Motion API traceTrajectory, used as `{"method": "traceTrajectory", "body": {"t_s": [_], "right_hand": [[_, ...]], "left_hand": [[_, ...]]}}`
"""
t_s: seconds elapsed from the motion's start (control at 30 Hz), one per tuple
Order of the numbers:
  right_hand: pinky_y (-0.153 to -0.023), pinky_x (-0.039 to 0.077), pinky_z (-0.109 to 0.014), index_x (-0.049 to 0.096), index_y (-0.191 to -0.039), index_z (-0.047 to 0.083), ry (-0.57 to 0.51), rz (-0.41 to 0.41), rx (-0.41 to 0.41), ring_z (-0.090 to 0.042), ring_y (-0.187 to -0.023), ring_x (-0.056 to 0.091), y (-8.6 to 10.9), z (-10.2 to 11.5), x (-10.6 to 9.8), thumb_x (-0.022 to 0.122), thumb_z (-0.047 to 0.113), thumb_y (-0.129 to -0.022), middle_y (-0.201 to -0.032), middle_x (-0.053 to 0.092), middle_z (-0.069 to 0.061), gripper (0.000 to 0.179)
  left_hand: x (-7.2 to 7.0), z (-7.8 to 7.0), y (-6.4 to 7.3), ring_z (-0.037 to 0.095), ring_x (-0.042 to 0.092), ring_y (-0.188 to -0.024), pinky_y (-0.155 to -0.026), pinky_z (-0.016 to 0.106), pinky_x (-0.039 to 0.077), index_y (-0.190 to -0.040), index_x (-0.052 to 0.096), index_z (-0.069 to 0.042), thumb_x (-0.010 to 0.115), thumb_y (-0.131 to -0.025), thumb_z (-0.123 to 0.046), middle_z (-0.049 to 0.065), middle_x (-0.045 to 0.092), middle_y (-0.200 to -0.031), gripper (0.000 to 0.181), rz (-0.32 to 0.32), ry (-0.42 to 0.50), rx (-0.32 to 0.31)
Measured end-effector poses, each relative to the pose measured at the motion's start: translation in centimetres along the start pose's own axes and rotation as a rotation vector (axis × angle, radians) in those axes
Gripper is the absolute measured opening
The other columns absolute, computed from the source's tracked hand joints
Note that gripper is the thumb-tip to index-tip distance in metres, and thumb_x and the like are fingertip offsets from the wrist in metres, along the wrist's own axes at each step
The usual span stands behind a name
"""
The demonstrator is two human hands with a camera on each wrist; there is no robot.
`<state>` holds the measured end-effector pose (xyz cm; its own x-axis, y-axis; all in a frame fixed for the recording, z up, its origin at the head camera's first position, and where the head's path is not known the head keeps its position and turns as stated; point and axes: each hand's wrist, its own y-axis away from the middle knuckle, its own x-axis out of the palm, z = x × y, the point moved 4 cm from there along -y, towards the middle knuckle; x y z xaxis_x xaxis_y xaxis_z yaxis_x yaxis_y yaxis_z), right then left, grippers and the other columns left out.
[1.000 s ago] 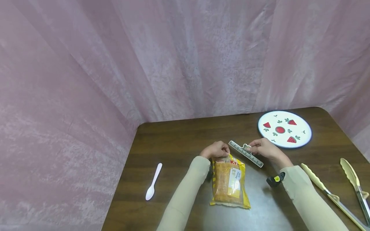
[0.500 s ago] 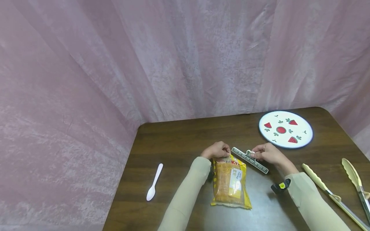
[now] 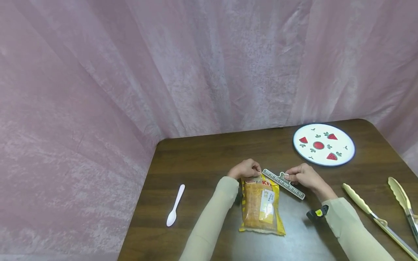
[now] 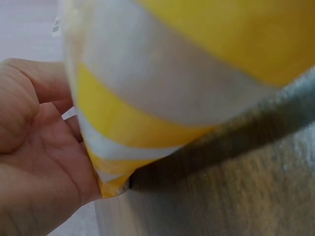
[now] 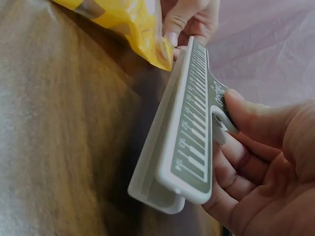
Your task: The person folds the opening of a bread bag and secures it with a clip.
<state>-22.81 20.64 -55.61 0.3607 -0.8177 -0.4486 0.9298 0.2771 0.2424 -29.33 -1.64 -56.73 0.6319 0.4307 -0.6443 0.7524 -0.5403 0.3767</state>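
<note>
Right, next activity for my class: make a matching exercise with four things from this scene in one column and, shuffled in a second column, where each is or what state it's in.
Column one
1. Clip
2. Yellow bag
3. Spoon
4. Plate

Column two
A. Near the far edge of the table, with red fruit designs
B. Pinched at its far end by the left hand
C. Held by the right hand, its jaws apart
D. White, lying to the left of the left arm

Right pairs: 1-C, 2-B, 3-D, 4-A
</note>
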Motion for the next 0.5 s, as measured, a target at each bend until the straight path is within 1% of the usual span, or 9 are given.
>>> {"method": "traceTrajectory", "body": {"t_s": [0.17,0.37,0.5], "right_hand": [[-0.066,0.052,-0.036,0.073,-0.105,-0.011,0.017,-0.004,-0.003,-0.019,-0.074,0.061,0.15,-0.11,0.14,0.072,0.009,-0.092,-0.089,0.071,-0.012,0.024],[-0.065,0.053,-0.035,0.072,-0.106,-0.013,0.006,-0.007,0.007,-0.020,-0.074,0.063,0.63,0.06,0.20,0.071,0.008,-0.092,-0.090,0.071,-0.014,0.025],[-0.064,0.052,-0.034,0.072,-0.105,-0.013,-0.007,-0.013,-0.008,-0.020,-0.073,0.062,0.77,0.25,0.26,0.071,0.007,-0.092,-0.089,0.071,-0.014,0.024]], "left_hand": [[0.07,-0.07,0.10,0.011,0.057,-0.078,-0.070,0.024,0.046,-0.091,0.070,-0.010,0.064,-0.099,-0.009,-0.001,0.064,-0.085,0.010,0.001,0.034,-0.011],[0.00,-0.07,0.20,0.011,0.056,-0.079,-0.070,0.024,0.046,-0.091,0.071,-0.011,0.065,-0.099,-0.010,-0.002,0.063,-0.085,0.010,0.004,0.044,-0.010],[-0.13,-0.15,0.39,0.012,0.057,-0.079,-0.070,0.025,0.046,-0.091,0.071,-0.010,0.064,-0.099,-0.009,0.000,0.064,-0.085,0.010,0.008,0.066,-0.017]]}}
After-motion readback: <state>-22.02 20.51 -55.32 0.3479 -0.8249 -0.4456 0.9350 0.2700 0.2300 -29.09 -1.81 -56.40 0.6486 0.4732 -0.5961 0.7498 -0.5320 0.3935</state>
